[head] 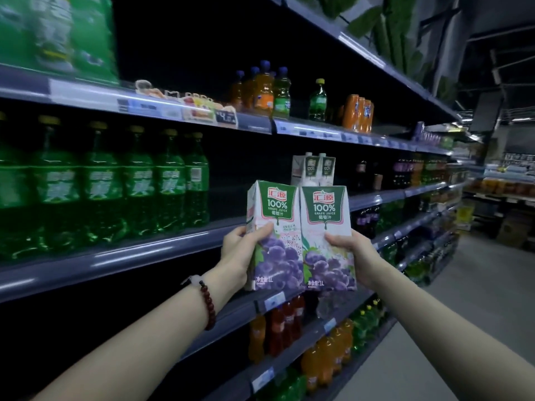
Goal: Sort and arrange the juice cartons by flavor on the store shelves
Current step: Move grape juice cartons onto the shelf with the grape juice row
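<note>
Purple grape cartons, 2 in all, are held side by side before the shelf (162, 250): left hand (243, 250) grips carton 1 (273, 235), right hand (351, 253) grips carton 2 (327, 238). Neither is shelved yet; 2 similar cartons (314, 169) stand behind. Placement remains.

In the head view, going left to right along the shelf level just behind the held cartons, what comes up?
Row of green soda bottles → bare dark gap → two cartons standing on the shelf → dark bottles farther right, too dim to identify.
</note>
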